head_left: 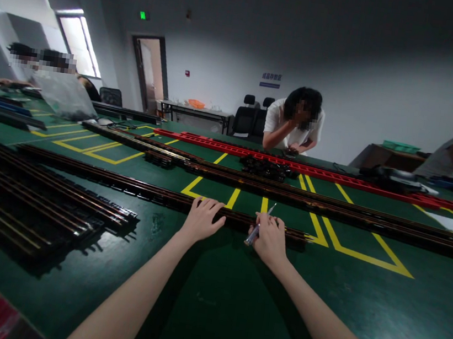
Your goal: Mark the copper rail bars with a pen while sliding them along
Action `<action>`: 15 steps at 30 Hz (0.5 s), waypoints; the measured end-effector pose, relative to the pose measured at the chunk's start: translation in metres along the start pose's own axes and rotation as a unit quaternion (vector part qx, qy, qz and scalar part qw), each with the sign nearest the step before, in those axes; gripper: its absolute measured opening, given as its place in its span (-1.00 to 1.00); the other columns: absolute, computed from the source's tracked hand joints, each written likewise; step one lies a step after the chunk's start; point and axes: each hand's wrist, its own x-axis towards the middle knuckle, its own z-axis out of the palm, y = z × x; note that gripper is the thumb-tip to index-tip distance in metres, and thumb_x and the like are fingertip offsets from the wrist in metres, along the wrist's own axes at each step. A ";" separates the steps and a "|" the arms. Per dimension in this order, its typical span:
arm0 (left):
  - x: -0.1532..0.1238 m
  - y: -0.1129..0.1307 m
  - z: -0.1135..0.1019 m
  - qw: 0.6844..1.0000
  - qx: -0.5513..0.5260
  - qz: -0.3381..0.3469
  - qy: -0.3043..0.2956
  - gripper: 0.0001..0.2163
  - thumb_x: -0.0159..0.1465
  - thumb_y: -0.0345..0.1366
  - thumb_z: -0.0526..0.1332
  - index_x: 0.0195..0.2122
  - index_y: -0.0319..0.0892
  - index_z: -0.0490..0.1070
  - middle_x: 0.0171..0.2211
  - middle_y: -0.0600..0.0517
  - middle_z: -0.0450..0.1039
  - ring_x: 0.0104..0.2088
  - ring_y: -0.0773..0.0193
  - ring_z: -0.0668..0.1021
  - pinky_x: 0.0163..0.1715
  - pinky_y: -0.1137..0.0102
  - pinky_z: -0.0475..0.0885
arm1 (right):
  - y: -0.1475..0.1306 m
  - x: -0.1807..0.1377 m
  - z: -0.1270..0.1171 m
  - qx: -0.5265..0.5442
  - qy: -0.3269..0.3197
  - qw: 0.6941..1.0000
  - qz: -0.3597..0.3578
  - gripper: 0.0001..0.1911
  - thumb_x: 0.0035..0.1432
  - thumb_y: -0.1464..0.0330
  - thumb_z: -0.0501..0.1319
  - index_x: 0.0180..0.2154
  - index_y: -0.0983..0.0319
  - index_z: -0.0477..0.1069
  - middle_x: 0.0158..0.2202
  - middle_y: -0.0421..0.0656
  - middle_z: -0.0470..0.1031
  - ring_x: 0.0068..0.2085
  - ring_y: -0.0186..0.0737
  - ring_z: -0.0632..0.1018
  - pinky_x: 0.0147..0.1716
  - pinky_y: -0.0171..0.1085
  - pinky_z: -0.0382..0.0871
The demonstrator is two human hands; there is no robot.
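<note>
A long dark rail (132, 186) with copper strips lies across the green table (235, 293) in front of me. My left hand (202, 219) rests on the rail, fingers curled over its top edge. My right hand (270, 238) presses on the same rail a little to the right and grips a slim clear pen-like tool (258, 226), its tip pointing up and away. The rail's right end (303, 236) lies just past my right hand.
A stack of similar dark rails (30, 205) lies at the left. More long rails (330, 202) and a red rail (314, 170) cross the table farther back, over yellow floor-style markings (361, 254). A person in a white shirt (294, 125) leans opposite; others sit at far left and far right.
</note>
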 end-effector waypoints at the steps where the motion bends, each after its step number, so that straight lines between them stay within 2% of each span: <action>1: 0.000 0.000 0.000 1.000 0.003 -0.002 0.002 -0.70 0.30 -0.16 0.03 -0.03 -0.12 0.36 -0.04 -0.06 0.47 0.01 0.10 0.43 0.10 0.08 0.12 | -0.001 0.000 0.000 0.005 0.001 1.000 0.005 -0.82 0.04 0.45 0.08 -0.23 0.26 0.24 -0.31 -0.01 0.51 -0.20 0.01 0.50 -0.06 -0.05 0.15; 5: 0.000 0.000 0.000 1.000 0.007 -0.009 0.010 -0.70 0.30 -0.15 0.02 -0.01 -0.11 0.36 -0.03 -0.06 0.46 0.03 0.10 0.42 0.11 0.07 0.11 | -0.003 -0.001 -0.001 0.014 0.001 1.000 0.018 -0.75 -0.06 0.59 0.05 -0.29 0.23 0.22 -0.28 0.00 0.51 -0.16 0.01 0.49 -0.04 -0.03 0.13; 7: 0.000 0.000 0.000 1.000 0.008 -0.011 0.011 -0.69 0.31 -0.15 0.01 -0.01 -0.11 0.36 -0.02 -0.07 0.45 0.03 0.10 0.42 0.11 0.07 0.11 | -0.001 -0.003 -0.002 0.004 0.000 1.000 0.018 -0.68 -0.09 0.62 0.04 -0.25 0.24 0.23 -0.24 0.03 0.50 -0.14 0.04 0.48 -0.03 0.00 0.14; 11: 0.001 -0.001 0.002 1.000 0.012 -0.013 0.012 -0.68 0.32 -0.13 -0.01 -0.03 -0.12 0.38 -0.04 -0.08 0.46 0.01 0.09 0.42 0.10 0.06 0.11 | 0.002 -0.005 -0.005 0.013 0.008 1.000 0.005 -0.54 -0.12 0.61 0.06 -0.09 0.29 0.22 -0.23 0.03 0.49 -0.13 0.06 0.47 -0.02 0.02 0.15; 15: 0.001 -0.002 0.002 1.000 0.014 -0.013 0.007 -0.67 0.32 -0.12 -0.03 -0.04 -0.13 0.39 -0.05 -0.07 0.47 0.00 0.09 0.43 0.10 0.07 0.13 | 0.001 -0.004 -0.006 0.040 0.005 0.999 -0.001 -0.59 -0.07 0.51 0.10 -0.09 0.31 0.24 -0.29 -0.01 0.47 -0.16 0.03 0.48 -0.02 -0.01 0.17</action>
